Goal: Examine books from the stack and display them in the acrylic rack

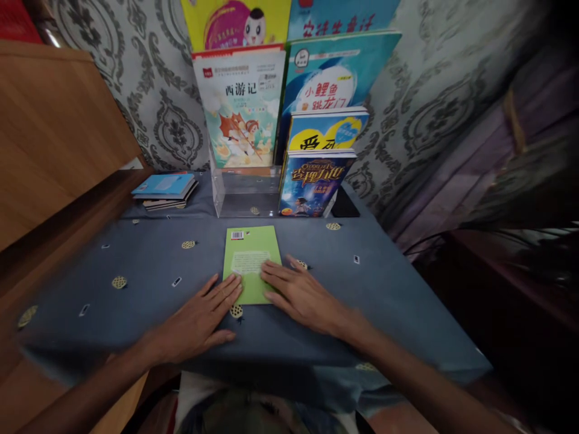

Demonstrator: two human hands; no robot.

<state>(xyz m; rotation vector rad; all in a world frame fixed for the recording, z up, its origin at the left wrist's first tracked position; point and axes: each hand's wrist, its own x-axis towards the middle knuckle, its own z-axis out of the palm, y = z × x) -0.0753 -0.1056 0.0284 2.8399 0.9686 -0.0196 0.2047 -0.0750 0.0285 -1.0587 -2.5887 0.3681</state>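
Observation:
A green book (253,241) lies closed on the grey-blue tablecloth in front of me, with a barcode and a pale text block on its upward face. My left hand (199,322) rests with its fingertips on the book's lower left edge, fingers stretched out. On the lower right of the cover lie the fingers of my right hand (305,295), also extended and flat. Neither hand grips the book. Part of the text block is covered by my right fingertips.
Behind the book stands a clear acrylic rack (244,202) with several upright picture books, among them a dark blue one (312,187) and a white-green one (244,114). A small stack of books (165,187) lies at the back left, near a wooden cabinet (58,126). Patterned curtains hang behind.

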